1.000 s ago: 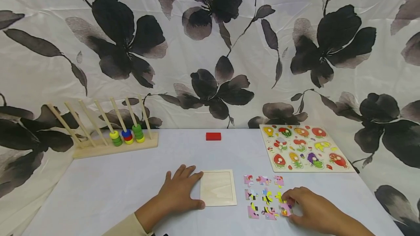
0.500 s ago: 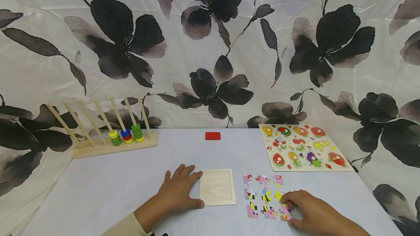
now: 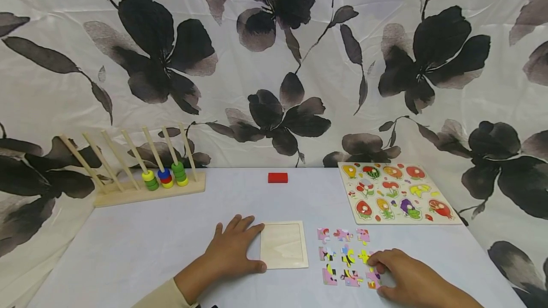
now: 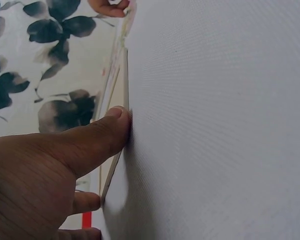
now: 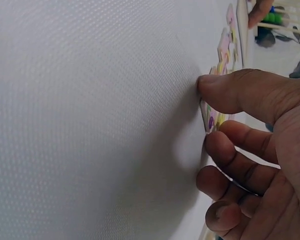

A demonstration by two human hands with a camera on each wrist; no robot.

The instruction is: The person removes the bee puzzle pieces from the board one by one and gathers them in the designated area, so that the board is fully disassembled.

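A shallow square wooden puzzle tray [image 3: 284,245] lies in front of me in the head view. My left hand [image 3: 233,246] rests at its left side with fingers spread, index fingertip and thumb touching the tray's edge. To the right, jigsaw pieces [image 3: 347,255] in pink, yellow and black lie in loose rows, slightly apart. My right hand [image 3: 404,272] pinches the lower right jigsaw piece [image 3: 373,279] between thumb and bent fingers; its right part is hidden by the hand. In the right wrist view the thumb [image 5: 220,90] sits at that piece's near edge, flat on the cloth.
A wooden abacus stand [image 3: 150,196] with upright pegs and a few coloured rings stands at the back left. A red block [image 3: 278,178] lies at the back middle. A fruit puzzle board [image 3: 398,194] occupies the back right. Behind hangs a flower-patterned cloth [image 3: 274,61].
The lower right jigsaw piece has slid slightly toward me under my right hand, opening a wider gap to the piece above. My left hand and the tray have stayed in place.
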